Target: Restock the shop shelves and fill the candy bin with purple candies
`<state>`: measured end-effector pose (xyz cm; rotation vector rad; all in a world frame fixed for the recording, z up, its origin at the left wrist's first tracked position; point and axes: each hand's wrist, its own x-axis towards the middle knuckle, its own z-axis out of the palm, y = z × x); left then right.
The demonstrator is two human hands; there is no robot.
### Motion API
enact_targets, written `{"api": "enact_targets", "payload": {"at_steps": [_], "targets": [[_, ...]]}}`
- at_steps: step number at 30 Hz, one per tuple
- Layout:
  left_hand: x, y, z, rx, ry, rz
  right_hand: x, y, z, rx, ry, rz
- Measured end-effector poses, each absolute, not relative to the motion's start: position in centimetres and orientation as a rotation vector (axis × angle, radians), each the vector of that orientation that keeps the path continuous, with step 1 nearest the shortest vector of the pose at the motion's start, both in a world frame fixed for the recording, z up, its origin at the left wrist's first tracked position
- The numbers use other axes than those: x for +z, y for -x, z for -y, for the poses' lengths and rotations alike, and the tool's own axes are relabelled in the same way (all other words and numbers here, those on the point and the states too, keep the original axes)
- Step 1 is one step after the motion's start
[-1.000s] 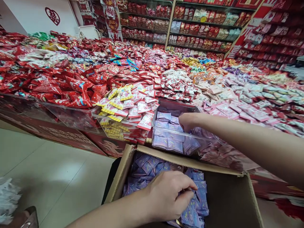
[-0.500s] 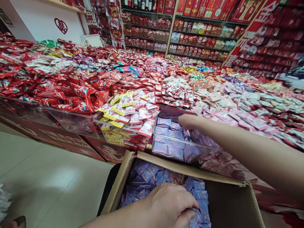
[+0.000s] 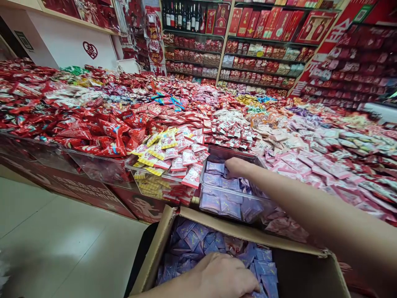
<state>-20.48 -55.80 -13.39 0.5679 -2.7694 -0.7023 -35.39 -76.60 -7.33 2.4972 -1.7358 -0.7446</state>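
My right hand [image 3: 238,167] reaches from the right into a clear plastic bin [image 3: 204,182]. Its fingers are closed against a small purple candy packet [image 3: 228,173], with the fingertips partly hidden. Beside them, purple packets [image 3: 212,180] lie in neat flat rows. Lower down, my left hand [image 3: 226,275] is inside an open cardboard box [image 3: 254,231], its fingers curled down among loose purple packets [image 3: 192,238]. Whatever those fingers hold is hidden beneath the hand. A pale red-marked packet [image 3: 233,245] lies beyond its knuckles.
Left of the purple bin, another clear bin holds yellow and pink packets [image 3: 167,149]. Red packets [image 3: 102,132] are heaped farther left, pink packets [image 3: 304,165] to the right. Shelves [image 3: 192,33] with bottles and red boxes stand behind. Tiled floor [image 3: 62,231] shows at left.
My right hand has shifted left over the purple rows in the bin. In the box, my left hand sits slightly lower, its fingers more tucked under. The view has tilted up a little.
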Motion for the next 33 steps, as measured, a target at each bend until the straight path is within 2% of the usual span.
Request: {"api": "enact_targets", "payload": {"at_steps": [8, 17, 25, 33], "targets": [[-15.9, 20.2, 55.6, -0.712, -0.540, 2.753, -7.1, 34.7, 76.2, -0.723, -2.478, 1.770], [-15.9, 20.2, 55.8, -0.621, -0.492, 2.838, -5.1, 34.7, 75.4, -0.866, -2.507, 1.716], [-16.6, 20.1, 55.7, -0.601, -0.519, 2.872, -6.3, 34.8, 74.7, -0.996, -2.517, 1.727], [-16.5, 20.1, 55.7, -0.578, -0.495, 2.899, -7.6, 35.7, 76.0, -0.651, -2.437, 1.815]]}}
